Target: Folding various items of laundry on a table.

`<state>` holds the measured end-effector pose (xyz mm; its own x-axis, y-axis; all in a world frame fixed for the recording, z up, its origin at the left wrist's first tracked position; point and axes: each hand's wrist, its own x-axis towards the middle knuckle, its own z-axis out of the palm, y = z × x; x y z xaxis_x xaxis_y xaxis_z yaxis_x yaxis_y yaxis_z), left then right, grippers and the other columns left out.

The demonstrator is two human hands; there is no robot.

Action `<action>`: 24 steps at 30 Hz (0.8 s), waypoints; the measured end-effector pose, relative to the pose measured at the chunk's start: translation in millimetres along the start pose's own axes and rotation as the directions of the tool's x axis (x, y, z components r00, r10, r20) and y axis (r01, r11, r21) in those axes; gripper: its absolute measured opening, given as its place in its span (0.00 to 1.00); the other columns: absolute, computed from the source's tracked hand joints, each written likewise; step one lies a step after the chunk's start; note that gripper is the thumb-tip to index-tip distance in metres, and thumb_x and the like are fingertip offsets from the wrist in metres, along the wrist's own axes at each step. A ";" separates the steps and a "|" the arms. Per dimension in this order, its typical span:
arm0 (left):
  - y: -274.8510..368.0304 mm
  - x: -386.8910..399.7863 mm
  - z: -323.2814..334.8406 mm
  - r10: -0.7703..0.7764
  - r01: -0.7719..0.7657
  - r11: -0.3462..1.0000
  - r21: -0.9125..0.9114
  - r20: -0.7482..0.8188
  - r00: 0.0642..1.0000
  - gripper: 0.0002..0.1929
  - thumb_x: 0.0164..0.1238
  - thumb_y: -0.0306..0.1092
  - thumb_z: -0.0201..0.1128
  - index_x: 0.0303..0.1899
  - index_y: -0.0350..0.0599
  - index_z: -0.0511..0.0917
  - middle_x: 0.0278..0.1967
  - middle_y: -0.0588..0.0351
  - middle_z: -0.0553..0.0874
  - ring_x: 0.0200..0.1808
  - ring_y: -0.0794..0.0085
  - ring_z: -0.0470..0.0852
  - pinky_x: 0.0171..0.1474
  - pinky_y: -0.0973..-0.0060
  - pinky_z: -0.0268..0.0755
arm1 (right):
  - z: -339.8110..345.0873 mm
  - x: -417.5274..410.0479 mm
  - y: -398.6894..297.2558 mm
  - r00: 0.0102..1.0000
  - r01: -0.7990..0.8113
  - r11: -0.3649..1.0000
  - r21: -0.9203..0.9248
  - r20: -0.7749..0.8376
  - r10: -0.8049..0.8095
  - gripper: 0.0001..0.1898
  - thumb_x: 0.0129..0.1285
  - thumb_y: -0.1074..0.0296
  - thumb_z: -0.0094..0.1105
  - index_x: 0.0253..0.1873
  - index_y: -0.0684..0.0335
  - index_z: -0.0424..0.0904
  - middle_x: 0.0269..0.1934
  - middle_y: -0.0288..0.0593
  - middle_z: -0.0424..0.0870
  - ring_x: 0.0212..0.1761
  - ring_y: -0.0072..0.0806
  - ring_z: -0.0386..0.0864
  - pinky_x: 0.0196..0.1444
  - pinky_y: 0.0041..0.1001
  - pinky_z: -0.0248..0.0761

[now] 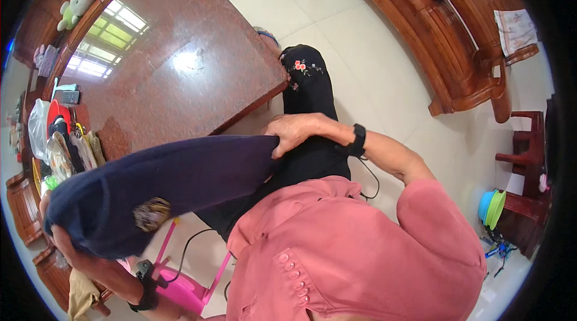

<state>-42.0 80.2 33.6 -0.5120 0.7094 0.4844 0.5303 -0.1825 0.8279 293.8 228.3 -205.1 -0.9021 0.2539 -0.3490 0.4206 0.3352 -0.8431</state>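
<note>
A dark navy cloth garment [180, 172] stretches across the lower left, with a brownish-gold patch [152, 214] near its wider end. My right hand [293, 130] pinches its narrow end above my lap, close to the stone tabletop's near edge. At the wide end, my left hand [63, 244] holds the cloth; most of its fingers are covered by the fabric. Both wrists wear black bands, and thin cables show near them. Beneath the cloth are my black trousers [311, 95], embroidered with flowers at the knee.
A reddish stone-topped table [194, 95] stands in front, its left side bearing a pile of folded clothes [72, 145], a clear plastic bag [38, 127] and a remote control [70, 97]. Below is a pink stool [182, 287]. A wooden bench [419, 28] and coloured basins [492, 208] are rightward.
</note>
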 end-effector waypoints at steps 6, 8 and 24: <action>-61.6 -2.6 -25.6 -0.487 0.405 0.864 -0.299 -0.293 0.823 0.26 0.71 0.48 0.56 0.59 0.35 0.72 0.59 0.44 0.77 0.57 0.60 0.79 0.63 0.63 0.69 | -112.6 -48.4 -35.5 0.989 -0.065 0.980 0.189 0.142 0.038 0.14 0.57 0.65 0.65 0.44 0.68 0.81 0.35 0.35 0.85 0.38 0.18 0.78 0.43 0.23 0.73; -81.1 -8.4 -49.8 -0.572 0.435 0.773 -0.462 -0.210 0.793 0.28 0.71 0.49 0.56 0.62 0.35 0.69 0.60 0.45 0.76 0.60 0.60 0.77 0.64 0.61 0.68 | -159.1 -44.1 -47.7 0.995 -0.038 0.947 0.318 0.096 0.008 0.13 0.56 0.67 0.65 0.45 0.65 0.82 0.35 0.34 0.84 0.38 0.17 0.78 0.44 0.21 0.73; -178.1 -73.4 -62.9 -0.777 0.725 0.400 -0.561 0.212 0.593 0.28 0.70 0.41 0.58 0.66 0.37 0.64 0.63 0.48 0.74 0.63 0.61 0.74 0.65 0.62 0.68 | -229.8 95.7 -21.8 0.537 -0.370 0.913 -0.171 -0.841 0.060 0.22 0.60 0.46 0.57 0.44 0.61 0.84 0.37 0.50 0.83 0.39 0.42 0.81 0.46 0.38 0.74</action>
<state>-141.4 17.9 -131.6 -0.5725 0.7065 -0.4161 -0.5378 0.0595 0.8410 220.6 453.8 -126.1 -0.3776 0.9199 0.1063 0.7343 0.3674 -0.5708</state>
